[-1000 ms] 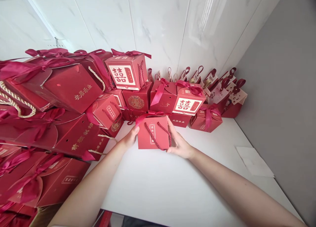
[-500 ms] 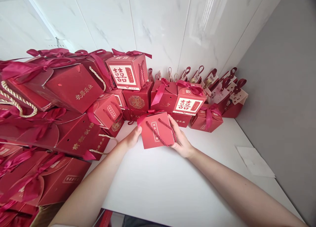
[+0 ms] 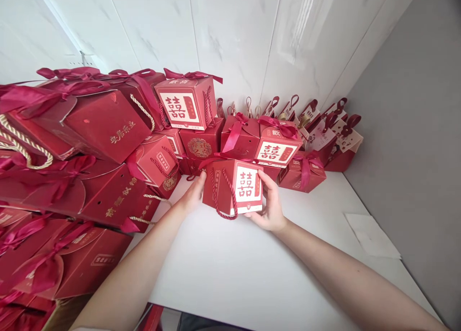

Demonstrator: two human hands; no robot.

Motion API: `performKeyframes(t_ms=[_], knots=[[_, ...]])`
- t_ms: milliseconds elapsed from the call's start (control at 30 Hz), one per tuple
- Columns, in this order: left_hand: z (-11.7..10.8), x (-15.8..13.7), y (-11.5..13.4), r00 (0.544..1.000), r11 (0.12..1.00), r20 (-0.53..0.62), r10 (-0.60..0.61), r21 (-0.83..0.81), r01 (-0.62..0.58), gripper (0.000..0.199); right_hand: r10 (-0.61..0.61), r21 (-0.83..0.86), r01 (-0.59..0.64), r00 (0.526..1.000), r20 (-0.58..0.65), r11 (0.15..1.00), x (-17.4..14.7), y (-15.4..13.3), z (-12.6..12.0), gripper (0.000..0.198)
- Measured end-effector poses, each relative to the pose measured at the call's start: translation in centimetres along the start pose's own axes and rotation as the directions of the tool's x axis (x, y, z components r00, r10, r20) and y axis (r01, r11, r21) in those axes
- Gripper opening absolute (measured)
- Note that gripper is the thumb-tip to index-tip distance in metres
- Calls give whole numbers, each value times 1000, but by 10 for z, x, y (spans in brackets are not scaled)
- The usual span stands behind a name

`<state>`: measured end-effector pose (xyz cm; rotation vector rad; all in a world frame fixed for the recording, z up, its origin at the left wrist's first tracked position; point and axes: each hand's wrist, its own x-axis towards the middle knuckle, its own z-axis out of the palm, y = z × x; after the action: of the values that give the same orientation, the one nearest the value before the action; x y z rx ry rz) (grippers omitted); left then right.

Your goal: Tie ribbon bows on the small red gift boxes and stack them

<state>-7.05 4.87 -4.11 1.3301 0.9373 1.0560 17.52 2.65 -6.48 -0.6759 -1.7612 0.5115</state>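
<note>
Between my two hands is a red gift box [image 3: 219, 196] with a twisted red cord handle, a ribbon on top and a white panel with a red double-happiness character. My right hand [image 3: 272, 206] grips its right side, thumb low and fingers at the upper edge. On the far left side of the box, my left hand [image 3: 194, 194] presses with its thumb at the edge; its other fingers are mostly hidden. Just behind the held box stand stacked red boxes, among them a dark red one with a bow [image 3: 239, 136] and one with a white panel [image 3: 275, 152].
Large red boxes with ribbons and cream rope handles [image 3: 104, 124] are piled along the left. Small bags with loop handles [image 3: 317, 129] line the back right by the tiled wall [image 3: 234, 38]. A white sheet [image 3: 372, 235] lies on the white table [image 3: 216, 273] near the grey panel [image 3: 406, 129].
The held box has turned between my hands: its cord-handle side now faces left and the white double-happiness panel has come into view. My right hand has shifted its grip slightly.
</note>
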Motion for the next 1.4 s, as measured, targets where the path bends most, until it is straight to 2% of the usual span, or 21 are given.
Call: performKeyframes(t_ms=[100,167,300,400,500,600,733,900,1000,1067,1133,1167,1267,1333,1400], knots=[[6,3,15,992,994,-125,30,108,-17,51,-26,-71,20,997,-78,997,-2,0,2,85],[7,4,23,989,992,-134,62,115,-47,51,-44,-89,35,994,-100,995,-2,-1,2,77],[3,0,29,994,994,28,106,-21,-106,80,-97,-171,83,992,-76,982,0,-4,2,72],[1,-6,31,973,987,162,162,-5,-163,87,-186,-217,177,982,-24,960,1,-8,3,69],[4,-9,28,972,995,218,88,32,-97,80,-255,-188,250,967,1,950,1,-10,4,73],[7,-11,23,980,998,199,4,-67,9,65,-237,-139,231,971,-23,963,1,-9,4,80],[8,-11,22,968,974,228,-104,-172,145,69,-201,-162,200,979,10,966,2,-7,2,77],[8,-7,20,962,961,235,-138,-203,187,69,-219,-191,219,976,20,957,3,-7,0,77],[9,-5,18,961,943,203,-186,-238,232,63,-235,-213,233,972,17,949,4,-9,-1,74],[10,-5,20,963,927,130,-238,-266,265,58,-239,-232,238,971,23,943,5,-11,-2,69],[12,-5,25,935,890,79,-346,-289,353,58,-227,-220,232,973,47,947,7,-12,-3,68],[14,-5,28,905,857,79,-418,-298,421,61,-211,-202,220,975,65,954,7,-13,-4,69],[17,-6,39,768,713,153,-621,-296,636,75,-143,-147,160,983,119,976,10,-11,-5,77],[18,-6,44,701,646,186,-688,-283,709,79,-106,-131,125,984,140,983,10,-10,-5,80],[18,-6,47,669,618,207,-713,-264,740,81,-87,-116,105,985,149,988,11,-9,-5,81]])
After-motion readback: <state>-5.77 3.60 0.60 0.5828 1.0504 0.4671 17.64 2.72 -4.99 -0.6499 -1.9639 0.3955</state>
